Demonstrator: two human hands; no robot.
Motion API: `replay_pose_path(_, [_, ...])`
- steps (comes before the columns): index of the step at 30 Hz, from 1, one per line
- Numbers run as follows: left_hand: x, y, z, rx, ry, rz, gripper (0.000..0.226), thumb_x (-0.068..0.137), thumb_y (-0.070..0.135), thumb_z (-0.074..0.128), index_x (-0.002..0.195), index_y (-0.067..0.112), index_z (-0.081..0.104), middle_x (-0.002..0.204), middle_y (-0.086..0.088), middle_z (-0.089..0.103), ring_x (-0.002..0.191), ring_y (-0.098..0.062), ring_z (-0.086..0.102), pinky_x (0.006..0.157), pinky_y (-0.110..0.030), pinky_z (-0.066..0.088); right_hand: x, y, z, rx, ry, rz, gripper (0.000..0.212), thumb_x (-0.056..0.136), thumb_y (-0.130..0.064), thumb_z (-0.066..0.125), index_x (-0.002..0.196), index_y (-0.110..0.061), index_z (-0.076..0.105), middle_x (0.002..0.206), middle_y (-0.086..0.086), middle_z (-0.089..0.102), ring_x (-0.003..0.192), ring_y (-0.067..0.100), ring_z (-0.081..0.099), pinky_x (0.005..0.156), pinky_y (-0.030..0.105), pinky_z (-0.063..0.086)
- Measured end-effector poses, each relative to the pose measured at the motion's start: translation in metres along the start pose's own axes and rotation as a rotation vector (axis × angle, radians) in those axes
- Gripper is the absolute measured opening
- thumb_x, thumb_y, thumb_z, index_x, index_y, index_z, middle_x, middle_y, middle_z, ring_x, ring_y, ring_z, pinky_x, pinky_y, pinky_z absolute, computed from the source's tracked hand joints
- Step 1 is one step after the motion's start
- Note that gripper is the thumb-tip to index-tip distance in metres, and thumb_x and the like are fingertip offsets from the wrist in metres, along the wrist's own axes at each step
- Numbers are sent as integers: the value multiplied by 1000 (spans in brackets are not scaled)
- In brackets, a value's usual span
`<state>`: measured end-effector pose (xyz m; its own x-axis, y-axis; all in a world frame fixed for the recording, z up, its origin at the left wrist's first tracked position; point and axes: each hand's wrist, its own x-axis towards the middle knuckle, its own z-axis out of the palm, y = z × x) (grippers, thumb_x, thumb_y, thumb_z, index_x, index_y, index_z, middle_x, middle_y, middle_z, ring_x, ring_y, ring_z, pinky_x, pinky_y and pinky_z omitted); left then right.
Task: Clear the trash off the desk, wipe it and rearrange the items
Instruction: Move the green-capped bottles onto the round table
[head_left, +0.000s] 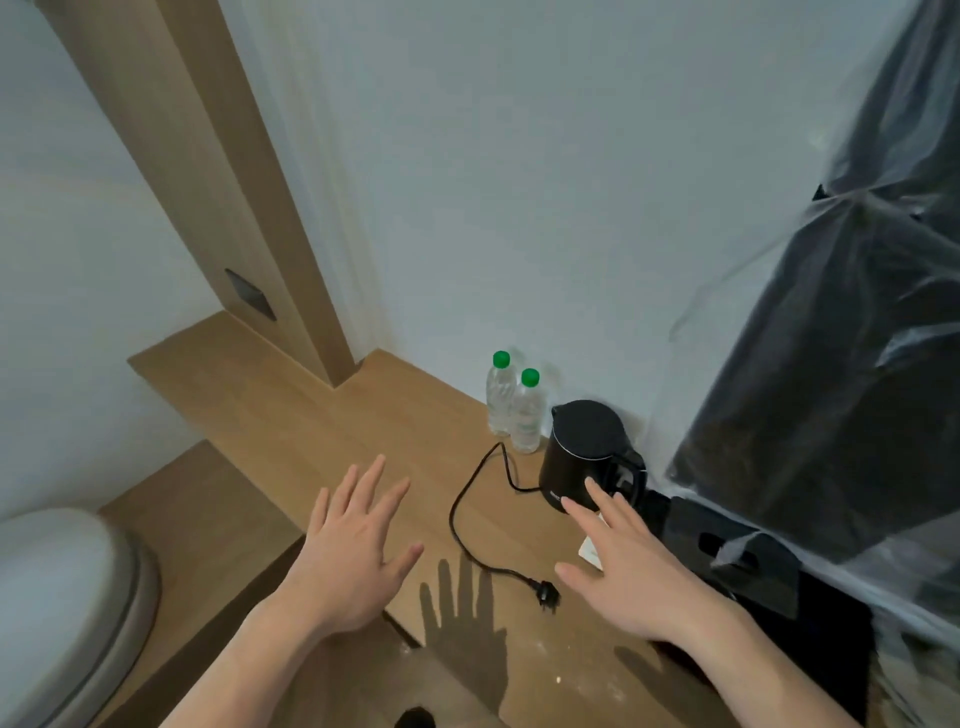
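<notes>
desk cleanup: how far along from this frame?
Looks late. Done, apparently: no trash shows on the desk; two bottles and the kettle stand grouped at the wall. In hand: nothing; left hand and right hand hover open. Left: the loose cord, its plug unplugged. Wiping can't be judged.

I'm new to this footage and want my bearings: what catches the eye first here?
Two open hands, left and right, spread above the wooden desk. By the right hand stands a black kettle, its unplugged cord trailing forward. Two green-capped water bottles stand against the wall behind it.
</notes>
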<state>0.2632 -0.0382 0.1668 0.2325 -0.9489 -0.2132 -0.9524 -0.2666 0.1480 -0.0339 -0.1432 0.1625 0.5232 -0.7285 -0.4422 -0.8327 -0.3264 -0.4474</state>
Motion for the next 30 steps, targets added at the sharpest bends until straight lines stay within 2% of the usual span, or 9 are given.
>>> replay_pose_path(9, [153, -13, -20, 55, -37, 224, 75, 102, 65, 37, 165, 37, 8, 173, 4, -15, 159, -25, -13, 129, -49, -3, 74, -18, -21, 37, 59, 118, 79, 103, -58, 48, 165, -42, 0, 167, -20, -28, 158, 15, -19, 128, 48, 15])
replay_pose_path(15, [243, -21, -28, 67, -99, 374, 76, 103, 55, 45, 166, 30, 10, 174, 0, -10, 160, -27, -6, 130, -49, 2, 144, -50, -37, 98, 139, 147, 81, 102, -54, 53, 166, -38, 4, 171, -15, -15, 160, 19, -6, 128, 45, 19])
replay_pose_path(22, [330, -15, -17, 76, -174, 517, 79, 102, 45, 51, 166, 29, 7, 174, -3, -6, 160, -31, 2, 130, -50, 10, 217, -66, -48, 116, 201, 231, 79, 103, -45, 54, 166, -36, 7, 174, -7, -4, 158, 29, 14, 120, 43, 37])
replay_pose_path(26, [362, -4, -8, 79, -238, 568, 83, 99, 39, 55, 166, 29, 7, 174, 0, -6, 159, -31, 8, 128, -48, 18, 254, -64, -51, 105, 218, 286, 81, 102, -41, 57, 166, -31, 9, 173, -7, -5, 157, 30, 17, 120, 44, 37])
replay_pose_path(30, [384, 7, -2, 50, -270, 602, 87, 97, 30, 58, 166, 30, 4, 173, 7, -8, 157, -32, 16, 121, -50, 34, 286, -59, -55, 69, 197, 339, 83, 103, -37, 55, 167, -25, 4, 174, -1, -6, 156, 34, 18, 122, 45, 34])
